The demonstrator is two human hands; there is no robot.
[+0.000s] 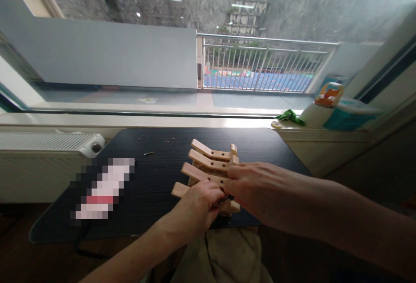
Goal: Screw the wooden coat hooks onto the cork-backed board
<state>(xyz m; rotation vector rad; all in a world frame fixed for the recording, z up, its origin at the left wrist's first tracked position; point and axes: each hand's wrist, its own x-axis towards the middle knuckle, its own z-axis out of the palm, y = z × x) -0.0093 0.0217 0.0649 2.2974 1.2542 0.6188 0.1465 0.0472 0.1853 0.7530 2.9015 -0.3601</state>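
Observation:
A light wooden slatted piece [198, 157] lies on the black table in front of me. Its several bent slats run side by side, with dark round holes in them, and a rough woven, brownish material shows beneath. My left hand [203, 198] is closed around the nearest slat, fingertips curled toward its middle. From the right, my right hand [247, 185] comes over the slats' right ends, its fingers pinched together close to the left fingertips. Whatever sits between those right fingers is hidden.
On the black table [156, 196] lie a small metal pin or screw [148, 153], scattered crumbs and a blurred-out pinkish item [107, 187]. A radiator [48, 144] stands left. The windowsill holds a green cloth [289, 117], a white container [316, 112] and a teal box [347, 116].

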